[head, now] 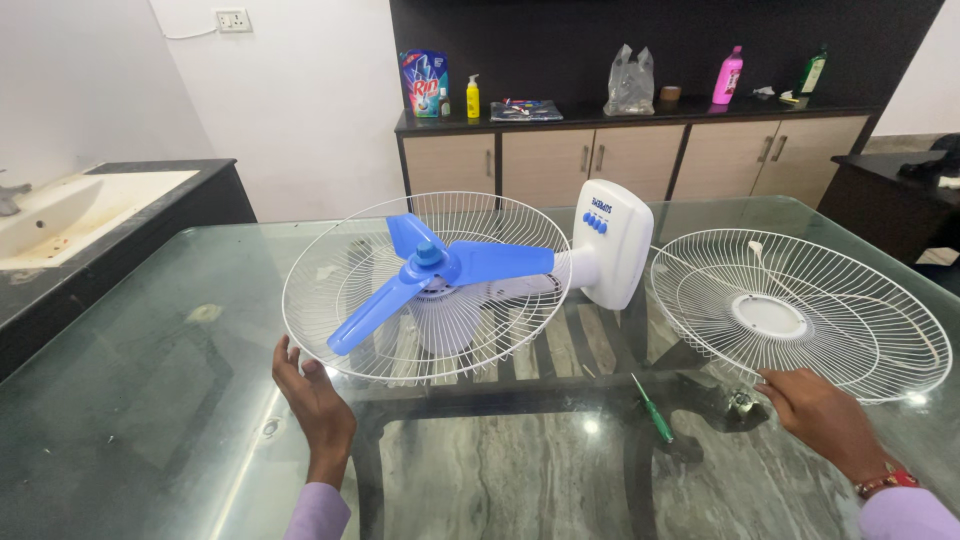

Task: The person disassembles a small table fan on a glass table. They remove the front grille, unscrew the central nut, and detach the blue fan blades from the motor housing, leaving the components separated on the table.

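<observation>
A white fan lies on its back on the glass table (150,400), its rear wire guard (330,250) facing up with the blue three-blade propeller (430,268) on the hub. The white base (615,245) with blue buttons stands behind it. My left hand (312,398) grips the near rim of this rear guard. To the right, the loose front wire guard (800,312) lies flat on the glass; my right hand (822,412) holds its near rim.
A green-handled screwdriver (652,410) lies on the glass between my hands. A sink counter (100,195) stands at the left. Behind the table, a cabinet (620,155) carries bottles, a pouch and a plastic bag. Dark furniture is at the far right.
</observation>
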